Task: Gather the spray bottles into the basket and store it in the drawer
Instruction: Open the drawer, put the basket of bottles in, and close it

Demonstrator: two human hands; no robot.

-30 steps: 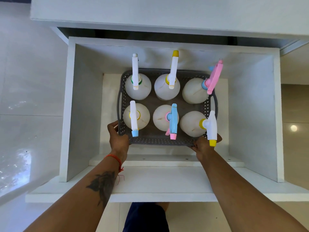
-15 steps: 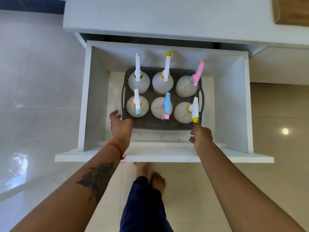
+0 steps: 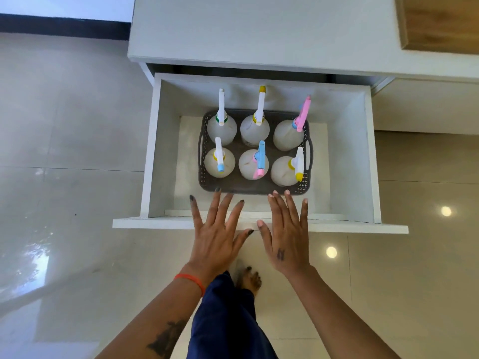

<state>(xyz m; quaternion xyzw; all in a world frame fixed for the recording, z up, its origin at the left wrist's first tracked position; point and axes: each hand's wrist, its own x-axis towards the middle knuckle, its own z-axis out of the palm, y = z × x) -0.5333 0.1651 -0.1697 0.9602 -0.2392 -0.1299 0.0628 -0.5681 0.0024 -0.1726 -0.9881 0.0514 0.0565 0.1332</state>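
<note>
Basket (image 3: 255, 189): dark grey perforated plastic, sitting on the floor of the open drawer, slightly toward the drawer's 9 o'clock side, with a loop handle at each short end
Floor (image 3: 64, 130): glossy pale tiles to the 9 o'clock side of the drawer, with bright reflections
Drawer (image 3: 155, 151): white, pulled out from under a white counter, its front panel toward 6 o'clock and its back wall toward 12 o'clock
Spray bottles (image 3: 254, 130): six translucent white bottles standing upright inside the basket, two rows of three
Back row, from 9 to 3 o'clock: white trigger with green collar (image 3: 221, 107), white trigger with yellow tip (image 3: 260, 104), pink trigger with blue collar (image 3: 302, 114)
Front row, from 9 to 3 o'clock: white trigger with blue tip (image 3: 219, 155), blue trigger with pink tip (image 3: 260, 159), white trigger with yellow tip (image 3: 298, 163)
Left hand (image 3: 216, 237): flat, fingers spread wide and pointing to 12 o'clock, holding nothing; fingertips overlap the basket's near edge in this view, though actual contact cannot be told; a red thread band sits on the wrist
Right hand (image 3: 286, 240): also flat with fingers splayed, empty, just beside the left hand at its 3 o'clock; fingertips reach over the drawer front toward the basket's near rim
Leg and bare foot (image 3: 248, 279): dark blue trouser leg between the forearms, toes on the tiles at 6 o'clock of the drawer front
Wooden panel (image 3: 440, 22): brown surface at the far 1 o'clock corner, on the counter
</note>
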